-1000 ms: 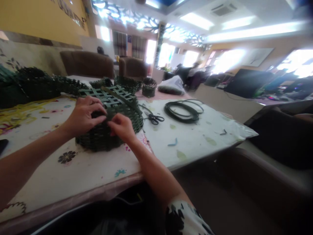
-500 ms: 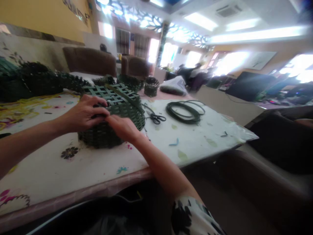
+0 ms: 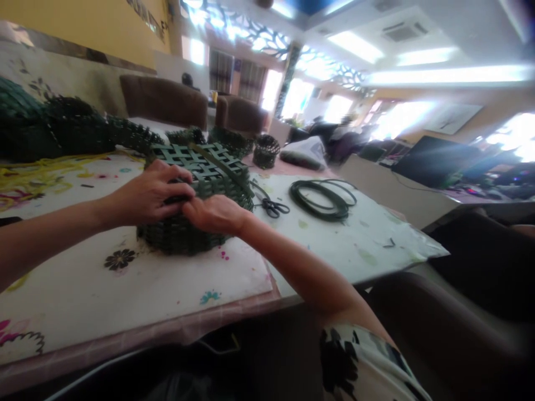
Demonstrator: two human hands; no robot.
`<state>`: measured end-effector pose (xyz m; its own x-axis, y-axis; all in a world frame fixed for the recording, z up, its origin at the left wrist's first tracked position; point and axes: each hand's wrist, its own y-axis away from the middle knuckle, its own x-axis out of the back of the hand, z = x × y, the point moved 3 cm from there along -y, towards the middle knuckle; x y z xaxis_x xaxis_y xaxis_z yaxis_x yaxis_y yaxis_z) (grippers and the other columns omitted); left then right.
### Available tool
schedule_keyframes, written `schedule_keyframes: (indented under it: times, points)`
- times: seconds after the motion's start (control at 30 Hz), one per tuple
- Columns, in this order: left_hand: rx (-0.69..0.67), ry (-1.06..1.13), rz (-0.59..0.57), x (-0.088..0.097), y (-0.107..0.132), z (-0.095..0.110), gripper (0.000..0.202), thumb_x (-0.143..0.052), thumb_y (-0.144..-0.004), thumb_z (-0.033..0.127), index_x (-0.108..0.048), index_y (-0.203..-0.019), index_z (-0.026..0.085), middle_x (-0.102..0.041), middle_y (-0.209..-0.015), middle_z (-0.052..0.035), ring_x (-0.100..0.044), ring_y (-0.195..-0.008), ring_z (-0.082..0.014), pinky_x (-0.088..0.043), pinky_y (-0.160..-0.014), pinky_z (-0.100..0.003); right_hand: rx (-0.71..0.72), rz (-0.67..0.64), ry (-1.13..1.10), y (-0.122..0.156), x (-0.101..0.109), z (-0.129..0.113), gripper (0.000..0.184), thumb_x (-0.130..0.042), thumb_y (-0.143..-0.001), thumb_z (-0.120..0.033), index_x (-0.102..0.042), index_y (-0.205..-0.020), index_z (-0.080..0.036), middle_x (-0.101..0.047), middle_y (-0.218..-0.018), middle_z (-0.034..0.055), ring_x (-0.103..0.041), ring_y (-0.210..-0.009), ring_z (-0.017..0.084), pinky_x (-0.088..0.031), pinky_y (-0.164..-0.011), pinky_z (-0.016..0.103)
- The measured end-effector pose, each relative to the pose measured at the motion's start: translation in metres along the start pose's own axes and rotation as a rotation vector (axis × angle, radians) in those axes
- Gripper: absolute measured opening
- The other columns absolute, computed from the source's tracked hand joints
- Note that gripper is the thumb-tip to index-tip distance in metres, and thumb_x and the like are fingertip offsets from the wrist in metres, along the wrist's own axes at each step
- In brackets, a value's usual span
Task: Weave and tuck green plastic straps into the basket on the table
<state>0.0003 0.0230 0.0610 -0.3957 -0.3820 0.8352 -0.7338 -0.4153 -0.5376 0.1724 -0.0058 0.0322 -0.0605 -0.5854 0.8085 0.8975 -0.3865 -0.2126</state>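
A dark green woven basket (image 3: 188, 239) stands upside down on the table, its open-lattice base facing up. A loose flat strip (image 3: 219, 167) lies slantwise across that base. My left hand (image 3: 159, 194) grips the basket's near side at the upper edge, fingers bent against the weave. Close beside its fingertips, my right hand (image 3: 215, 214) is closed in a pinch at the basket wall; whatever it pinches is hidden by the fingers. Black-handled scissors (image 3: 275, 208) lie just right of the basket.
A coil of green strip (image 3: 320, 200) rests right of the scissors. Several woven baskets stand behind, including a small one (image 3: 266, 151). Yellow strips (image 3: 37, 181) spread at the left. A white plastic bag (image 3: 305, 151) lies at the back. The table's front edge (image 3: 234, 314) runs close to me.
My right hand and forearm have turned, the elbow swinging out to the right. The left hand keeps its place on the basket. The whole view has shifted slightly.
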Motion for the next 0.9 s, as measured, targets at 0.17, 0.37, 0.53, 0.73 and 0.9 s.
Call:
schedule_keyframes:
  times: [0.17,0.37,0.53,0.73,0.9]
  points:
    - [0.029,0.012,-0.009,-0.001,0.002,0.001,0.041,-0.051,-0.095,0.052,-0.080,-0.099,0.023,-0.067,-0.123,-0.0104,-0.054,-0.104,-0.0256,-0.041,-0.106,-0.047,-0.080,0.083,-0.017,0.005,-0.014,-0.003,0.036,-0.015,-0.109,-0.012,-0.051,-0.105,-0.015,-0.061,-0.081,0.0033,-0.062,-0.063,0.015,-0.033,-0.048,0.029]
    - [-0.040,0.004,0.056,0.000,0.004,0.002,0.030,-0.055,-0.095,0.044,-0.079,-0.101,0.026,-0.068,-0.124,-0.0084,-0.057,-0.099,-0.0246,-0.044,-0.100,-0.047,-0.132,0.197,-0.066,0.018,-0.023,-0.003,0.032,-0.023,-0.110,-0.013,-0.055,-0.106,-0.015,-0.056,-0.078,0.0018,-0.055,-0.063,0.013,-0.033,-0.051,0.029]
    - [-0.152,-0.049,0.098,0.002,0.006,0.002,0.026,-0.055,-0.098,0.037,-0.078,-0.104,0.027,-0.066,-0.126,-0.0083,-0.057,-0.100,-0.0241,-0.046,-0.097,-0.046,-0.195,0.301,-0.165,0.026,-0.037,0.000,0.029,-0.030,-0.110,-0.017,-0.059,-0.106,-0.018,-0.057,-0.081,0.0010,-0.050,-0.061,0.012,-0.034,-0.053,0.027]
    - [-0.208,-0.101,0.059,0.002,0.010,0.001,0.027,-0.055,-0.098,0.034,-0.079,-0.110,0.035,-0.060,-0.129,-0.0071,-0.049,-0.101,-0.0237,-0.046,-0.097,-0.043,-0.440,0.585,-0.474,0.032,-0.054,0.005,0.028,-0.037,-0.109,-0.023,-0.064,-0.102,-0.018,-0.066,-0.088,0.0034,-0.062,-0.081,0.013,-0.048,-0.075,0.022]
    - [-0.218,-0.167,0.017,0.001,0.011,0.002,0.029,-0.052,-0.099,0.030,-0.079,-0.109,0.035,-0.053,-0.131,-0.0082,-0.044,-0.104,-0.0244,-0.046,-0.099,-0.044,-0.461,0.628,-0.585,0.031,-0.054,0.000,0.028,-0.041,-0.108,-0.027,-0.066,-0.101,-0.017,-0.070,-0.092,0.0052,-0.065,-0.086,0.013,-0.049,-0.079,0.023]
